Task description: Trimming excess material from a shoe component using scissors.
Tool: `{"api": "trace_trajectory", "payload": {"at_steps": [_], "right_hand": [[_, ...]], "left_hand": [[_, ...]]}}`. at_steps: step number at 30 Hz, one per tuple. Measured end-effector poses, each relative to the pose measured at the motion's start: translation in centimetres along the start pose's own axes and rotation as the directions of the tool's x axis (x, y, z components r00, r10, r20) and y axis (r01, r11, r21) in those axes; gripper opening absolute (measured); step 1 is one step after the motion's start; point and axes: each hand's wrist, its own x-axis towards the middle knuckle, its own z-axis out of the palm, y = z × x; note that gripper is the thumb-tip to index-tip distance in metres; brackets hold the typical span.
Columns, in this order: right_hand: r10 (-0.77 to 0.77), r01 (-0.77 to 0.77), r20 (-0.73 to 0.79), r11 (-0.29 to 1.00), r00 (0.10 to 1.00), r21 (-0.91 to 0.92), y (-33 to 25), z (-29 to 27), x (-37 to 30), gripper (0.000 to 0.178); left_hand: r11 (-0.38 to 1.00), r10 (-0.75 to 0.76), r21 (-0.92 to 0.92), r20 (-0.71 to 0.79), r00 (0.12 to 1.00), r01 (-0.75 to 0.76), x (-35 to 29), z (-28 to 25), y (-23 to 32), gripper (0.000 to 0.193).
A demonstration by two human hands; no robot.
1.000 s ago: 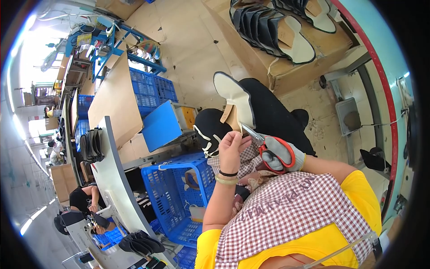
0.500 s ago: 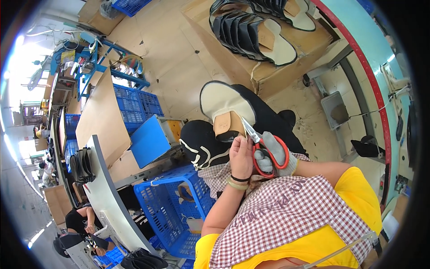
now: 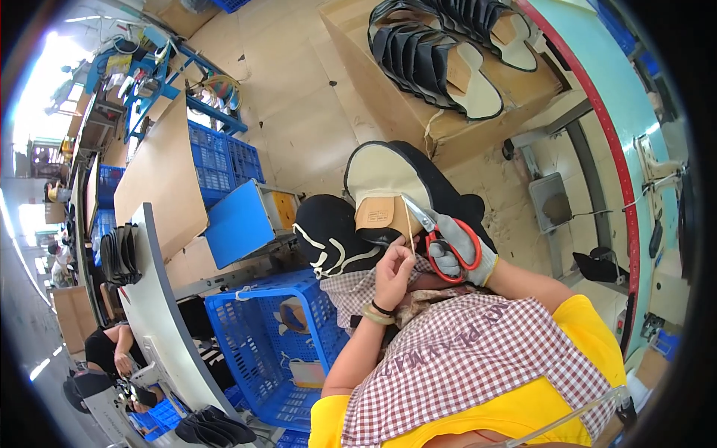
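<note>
A flat shoe piece (image 3: 382, 173) rests across my lap, cream inside with a black edge and a tan heel patch (image 3: 376, 214). My bare left hand (image 3: 393, 275) pinches a thin cream strip (image 3: 410, 230) just below the patch; the strip runs taut up to the piece's edge. My right hand (image 3: 457, 245), in a grey-and-white glove, has its fingers through the red handles of the scissors (image 3: 422, 215). Their blades lie at the edge beside the strip's upper end. Cream offcuts (image 3: 345, 259) lie on my black-clad left knee.
A cardboard box (image 3: 418, 138) ahead bears black strappy shoe pieces (image 3: 433, 63). Left of me stand a blue crate (image 3: 261, 295) and a grey-edged table (image 3: 160, 299). A red-edged teal bench (image 3: 597, 89) borders the right. A co-worker (image 3: 112, 351) sits at the lower left.
My left hand has drawn back from the shoe piece toward my body, and more of the strip shows. The scissors stay at the edge. The whole view has shifted slightly.
</note>
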Motion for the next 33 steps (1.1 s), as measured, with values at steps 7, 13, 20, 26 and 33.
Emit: {"api": "trace_trajectory", "payload": {"at_steps": [7, 13, 20, 26, 33], "right_hand": [[0.056, -0.058, 0.120, 0.998, 0.991, 0.015, -0.9, -0.6, -1.0, 0.057], [0.096, -0.097, 0.120, 0.995, 0.988, 0.000, -0.5, -0.6, -0.5, 0.056], [0.059, -0.047, 0.096, 0.991, 0.994, -0.123, -1.0, 0.1, -1.6, 0.058], [0.079, -0.072, 0.022, 0.974, 0.997, -0.214, -1.2, 0.9, -1.5, 0.056], [0.056, -0.048, 0.011, 0.920, 0.998, -0.390, -2.4, 1.5, -1.0, 0.053]], "left_hand": [[0.985, -0.075, 0.162, 0.138, 0.988, 0.053, 0.6, -5.7, 0.5, 0.004], [0.912, -0.020, 0.409, 0.085, 0.996, -0.016, -0.5, -5.2, 2.1, 0.004], [0.869, 0.233, 0.492, -0.298, 0.926, -0.060, 2.5, -1.8, 3.9, 0.013], [0.857, 0.172, 0.516, -0.313, 0.934, 0.016, 6.7, -1.9, 1.4, 0.013], [0.837, 0.031, 0.521, -0.350, 0.936, 0.167, 8.2, -2.2, 1.9, 0.017]]}}
